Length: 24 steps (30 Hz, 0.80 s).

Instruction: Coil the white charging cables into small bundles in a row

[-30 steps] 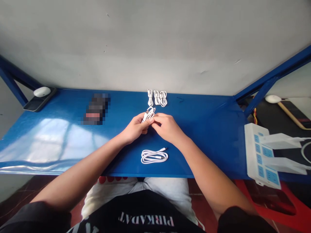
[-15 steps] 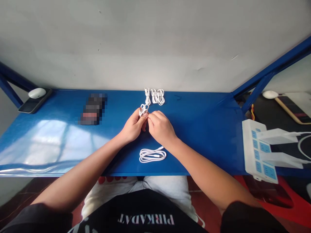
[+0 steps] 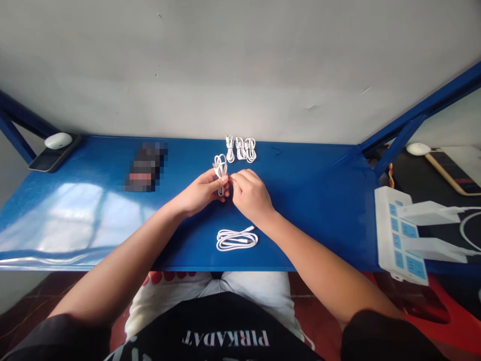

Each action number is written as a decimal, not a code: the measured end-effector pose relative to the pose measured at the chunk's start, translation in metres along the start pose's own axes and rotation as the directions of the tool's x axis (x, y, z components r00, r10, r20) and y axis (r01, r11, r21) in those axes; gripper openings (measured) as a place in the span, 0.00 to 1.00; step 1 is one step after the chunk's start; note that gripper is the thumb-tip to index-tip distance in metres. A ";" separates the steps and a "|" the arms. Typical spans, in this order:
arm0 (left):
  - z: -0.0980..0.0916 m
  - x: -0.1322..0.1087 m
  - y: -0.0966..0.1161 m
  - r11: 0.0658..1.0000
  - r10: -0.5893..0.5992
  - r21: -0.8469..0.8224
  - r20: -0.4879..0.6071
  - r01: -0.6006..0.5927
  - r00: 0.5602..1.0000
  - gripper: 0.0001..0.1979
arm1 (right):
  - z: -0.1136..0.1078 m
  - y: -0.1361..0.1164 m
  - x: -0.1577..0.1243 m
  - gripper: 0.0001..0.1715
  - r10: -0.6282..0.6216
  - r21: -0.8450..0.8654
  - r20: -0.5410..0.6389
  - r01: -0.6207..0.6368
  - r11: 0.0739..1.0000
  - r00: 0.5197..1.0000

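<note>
My left hand is closed on a bundled white charging cable, its loops standing up above the thumb. Beside it, my right hand is closed, fingertips pinched close to the bundle's right side. What the right fingers hold, if anything, is too small to make out. Nearer my body lies another white cable, loosely coiled. Beyond my hands, three bundled white cables rest in a row by the wall.
The blue table meets a grey wall. At left are a blurred dark object and a phone-like slab with a white mouse-shaped item. A thin black strip lies at the back. A white power strip with chargers stands right.
The cable bundle in my left hand has turned more upright, with more of its loops showing. My left fingers have shifted slightly left and loosened, while my right hand stays almost in place.
</note>
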<state>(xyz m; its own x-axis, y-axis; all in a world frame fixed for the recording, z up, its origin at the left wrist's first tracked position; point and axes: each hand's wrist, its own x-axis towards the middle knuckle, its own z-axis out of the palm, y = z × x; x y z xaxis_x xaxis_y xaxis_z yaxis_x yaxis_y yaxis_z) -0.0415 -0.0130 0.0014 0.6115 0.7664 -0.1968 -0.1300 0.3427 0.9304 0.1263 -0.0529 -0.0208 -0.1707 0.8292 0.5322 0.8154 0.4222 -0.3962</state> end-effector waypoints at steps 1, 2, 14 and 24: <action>-0.001 0.000 0.001 1.000 -0.015 -0.011 0.007 0.015 1.000 0.14 | -0.001 0.000 0.000 0.17 0.002 0.001 0.009 -0.002 1.000 1.000; -0.003 0.000 0.002 0.999 -0.033 -0.024 0.008 0.033 0.999 0.15 | -0.002 0.000 0.000 0.16 0.002 0.001 0.017 -0.002 1.000 1.000; -0.007 0.003 -0.001 0.987 -0.144 0.054 -0.114 0.151 0.983 0.22 | -0.012 0.001 0.004 0.15 0.015 -0.096 0.211 0.005 0.995 0.977; -0.005 0.002 0.001 0.988 -0.143 0.028 -0.183 0.150 0.973 0.19 | -0.012 -0.002 0.000 0.13 0.033 -0.082 0.044 -0.029 0.996 0.999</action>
<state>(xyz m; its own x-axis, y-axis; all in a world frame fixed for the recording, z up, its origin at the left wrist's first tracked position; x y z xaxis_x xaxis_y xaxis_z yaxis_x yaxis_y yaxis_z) -0.0439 -0.0084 0.0000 0.4707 0.7960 -0.3807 -0.0145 0.4383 0.8987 0.1313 -0.0585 -0.0113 -0.1681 0.8577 0.4859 0.8624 0.3667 -0.3490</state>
